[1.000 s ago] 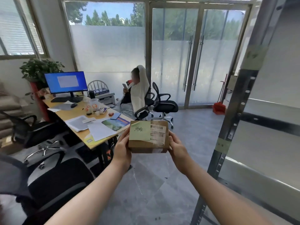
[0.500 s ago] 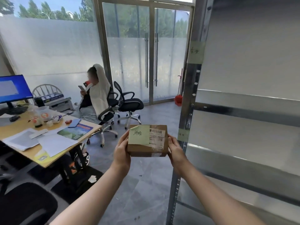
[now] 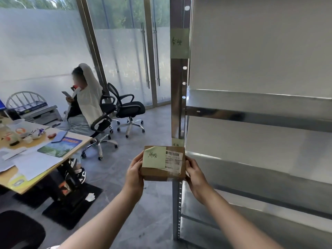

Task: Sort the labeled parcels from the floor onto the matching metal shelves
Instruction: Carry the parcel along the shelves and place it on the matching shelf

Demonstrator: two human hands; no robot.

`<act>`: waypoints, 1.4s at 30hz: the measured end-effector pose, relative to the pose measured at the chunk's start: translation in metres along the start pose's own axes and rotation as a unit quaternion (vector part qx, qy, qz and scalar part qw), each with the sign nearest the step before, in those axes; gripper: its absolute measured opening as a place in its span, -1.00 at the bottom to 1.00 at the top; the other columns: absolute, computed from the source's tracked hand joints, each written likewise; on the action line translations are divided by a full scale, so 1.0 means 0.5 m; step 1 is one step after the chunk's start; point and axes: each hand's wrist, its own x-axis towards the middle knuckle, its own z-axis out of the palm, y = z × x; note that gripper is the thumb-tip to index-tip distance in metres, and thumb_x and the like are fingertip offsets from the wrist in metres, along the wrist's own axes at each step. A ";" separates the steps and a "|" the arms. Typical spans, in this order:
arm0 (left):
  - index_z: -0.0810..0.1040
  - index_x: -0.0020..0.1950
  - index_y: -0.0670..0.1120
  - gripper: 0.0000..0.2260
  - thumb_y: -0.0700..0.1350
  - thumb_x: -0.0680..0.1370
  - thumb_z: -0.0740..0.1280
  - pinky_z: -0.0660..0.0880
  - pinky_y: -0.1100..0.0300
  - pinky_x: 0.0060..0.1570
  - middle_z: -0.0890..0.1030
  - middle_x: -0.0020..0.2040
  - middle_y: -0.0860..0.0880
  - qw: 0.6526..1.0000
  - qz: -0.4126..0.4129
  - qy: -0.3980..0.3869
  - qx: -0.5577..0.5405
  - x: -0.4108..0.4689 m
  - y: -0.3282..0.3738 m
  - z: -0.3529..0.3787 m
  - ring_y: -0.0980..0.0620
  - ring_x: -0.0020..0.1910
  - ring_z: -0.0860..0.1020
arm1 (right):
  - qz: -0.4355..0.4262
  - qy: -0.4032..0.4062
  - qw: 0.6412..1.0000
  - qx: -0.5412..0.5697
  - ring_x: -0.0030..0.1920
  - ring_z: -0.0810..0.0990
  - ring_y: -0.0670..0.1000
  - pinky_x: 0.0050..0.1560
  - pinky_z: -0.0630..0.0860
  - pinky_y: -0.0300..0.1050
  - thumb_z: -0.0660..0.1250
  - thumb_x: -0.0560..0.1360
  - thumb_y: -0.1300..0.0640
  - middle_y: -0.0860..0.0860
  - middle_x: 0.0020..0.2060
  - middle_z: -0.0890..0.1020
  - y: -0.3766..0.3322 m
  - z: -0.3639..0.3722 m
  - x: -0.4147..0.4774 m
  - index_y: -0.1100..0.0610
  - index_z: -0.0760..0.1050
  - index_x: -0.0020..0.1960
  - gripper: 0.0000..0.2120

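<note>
While both bare forearms reach forward from the bottom of the view, the left hand (image 3: 134, 174) and the right hand (image 3: 195, 174) clasp a small cardboard parcel (image 3: 162, 174) between them, each closed against one side with thumbs on top. It is held level in the air above the grey floor (image 3: 143, 203), directly in front of the metal shelf upright (image 3: 177, 108). On its top face a pale green sticky note (image 3: 154, 157) with handwritten characters sits to the left, overlapping a white shipping label (image 3: 173, 161) with barcodes to the right; the print is too small to read.

Just behind the parcel's far edge, a small green tag (image 3: 177, 143) is stuck to the upright, mostly hidden so its writing cannot be made out. Higher on the same post is a larger green tag (image 3: 179, 43) with handwriting. To the right of the upright run the metal shelves (image 3: 251, 112), shiny horizontal boards against a pale wall.

On the left, a wooden work surface (image 3: 23, 184) carries papers, a blue-green booklet (image 3: 60, 145) and small clutter. Beyond it a seated person (image 3: 84, 103) holds a phone, next to an unoccupied black office chair (image 3: 128, 109). Frosted glass doors (image 3: 136, 56) with long handles close the background, trees showing above them.
</note>
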 end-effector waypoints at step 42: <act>0.54 0.09 -0.11 -0.69 -0.36 0.58 0.05 0.43 0.01 -0.23 0.60 -0.01 -0.21 0.986 -0.156 -0.057 -0.020 0.137 -0.150 0.063 -0.09 -0.13 0.53 | 0.039 0.131 0.991 0.005 0.14 0.65 0.07 0.31 0.49 0.16 0.12 0.67 0.12 0.10 0.12 0.66 0.066 -0.103 0.053 0.03 0.43 0.26 -0.78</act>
